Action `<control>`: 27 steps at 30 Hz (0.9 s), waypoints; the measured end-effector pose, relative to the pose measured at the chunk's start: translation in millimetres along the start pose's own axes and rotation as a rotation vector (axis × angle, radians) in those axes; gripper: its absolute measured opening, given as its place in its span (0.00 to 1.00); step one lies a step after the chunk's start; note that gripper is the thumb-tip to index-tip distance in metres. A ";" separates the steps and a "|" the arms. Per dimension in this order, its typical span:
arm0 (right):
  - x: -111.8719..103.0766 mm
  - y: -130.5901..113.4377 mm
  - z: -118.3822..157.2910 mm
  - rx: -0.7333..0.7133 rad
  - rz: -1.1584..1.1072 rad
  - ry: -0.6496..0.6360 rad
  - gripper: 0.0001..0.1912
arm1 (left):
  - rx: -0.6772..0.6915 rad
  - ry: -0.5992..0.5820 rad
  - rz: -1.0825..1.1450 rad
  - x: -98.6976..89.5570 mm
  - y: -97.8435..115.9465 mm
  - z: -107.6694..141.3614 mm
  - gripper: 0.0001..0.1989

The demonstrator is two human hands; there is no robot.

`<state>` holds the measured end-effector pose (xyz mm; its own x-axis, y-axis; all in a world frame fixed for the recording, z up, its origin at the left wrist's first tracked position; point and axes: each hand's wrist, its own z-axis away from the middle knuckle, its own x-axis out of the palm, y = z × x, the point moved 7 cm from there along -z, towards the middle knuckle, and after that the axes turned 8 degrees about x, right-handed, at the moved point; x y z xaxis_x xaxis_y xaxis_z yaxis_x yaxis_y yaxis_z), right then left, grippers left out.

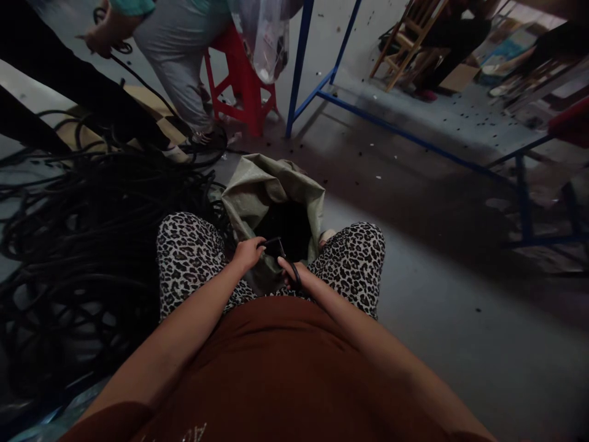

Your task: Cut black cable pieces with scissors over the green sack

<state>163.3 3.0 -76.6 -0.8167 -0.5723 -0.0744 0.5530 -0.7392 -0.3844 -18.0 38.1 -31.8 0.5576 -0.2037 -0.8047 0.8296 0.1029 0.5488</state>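
Observation:
My left hand (250,253) is closed in a pinch on a short black strip (270,243) above the mouth of an open woven sack (239,193). In my right hand (299,274) is what looks like a pair of scissors (296,279). A dark curved handle loops by the palm, and a thin blade points up to the strip's end. The blade and strip meet or nearly meet; I cannot tell which. The sack stands between my knees with its rim folded outward, and its inside is too dark to make out.
A large heap of black tubing or rubber strips (92,245) covers the floor at left. Beyond it a person's hand (103,40) holds a black length. A red stool (242,80), a blue metal frame (368,110) and a wooden chair (407,43) stand farther off.

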 end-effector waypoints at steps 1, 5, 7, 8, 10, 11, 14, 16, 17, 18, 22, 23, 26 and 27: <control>0.5 0.3 0.6 0.005 0.001 -0.009 0.28 | 0.004 0.003 0.000 0.1 0.3 -0.2 0.16; 1.8 -0.6 3.2 -0.001 0.002 -0.023 0.29 | 0.030 -0.002 0.016 -0.2 4.6 0.1 0.16; 1.3 -1.3 2.9 -0.010 -0.007 -0.012 0.28 | 0.049 -0.019 0.022 0.1 7.5 0.7 0.16; 1.2 -1.7 2.3 -0.015 -0.012 -0.009 0.28 | 0.057 -0.031 0.021 0.6 8.7 1.1 0.16; 1.5 -2.3 1.3 -0.020 -0.021 -0.015 0.28 | 0.072 -0.054 0.011 2.1 10.2 1.6 0.16; 1.7 -2.5 1.0 -0.019 -0.026 -0.020 0.27 | 0.078 -0.063 0.005 2.9 10.6 1.8 0.16; 1.5 -2.9 1.6 -0.009 -0.046 -0.022 0.27 | 0.095 -0.081 -0.007 5.1 11.3 1.9 0.16; 1.2 -3.8 2.7 -0.009 -0.059 -0.017 0.27 | 0.107 -0.090 -0.010 6.1 12.3 1.9 0.16; 1.0 -4.4 3.2 -0.012 -0.065 -0.011 0.26 | 0.109 -0.094 -0.011 6.4 12.8 1.9 0.16; 0.7 -5.1 3.6 -0.016 -0.069 -0.006 0.26 | 0.110 -0.095 -0.011 6.6 13.1 1.8 0.16; -0.6 -6.3 4.5 -0.004 -0.072 0.014 0.27 | 0.107 -0.093 -0.006 7.2 13.4 1.5 0.17; -0.6 -6.6 5.0 -0.001 -0.069 0.014 0.27 | 0.105 -0.093 -0.006 7.7 13.0 1.4 0.17; -1.0 -8.0 7.6 0.002 -0.052 0.018 0.27 | 0.106 -0.094 0.000 9.7 12.1 0.9 0.17; -1.3 -8.7 8.8 -0.003 -0.049 0.020 0.27 | 0.111 -0.095 0.006 10.5 12.2 0.8 0.17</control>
<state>161.0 7.1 -65.0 -0.8461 -0.5279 -0.0738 0.5115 -0.7651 -0.3912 -2.0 36.4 -33.4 0.5526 -0.2955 -0.7793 0.8153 -0.0027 0.5791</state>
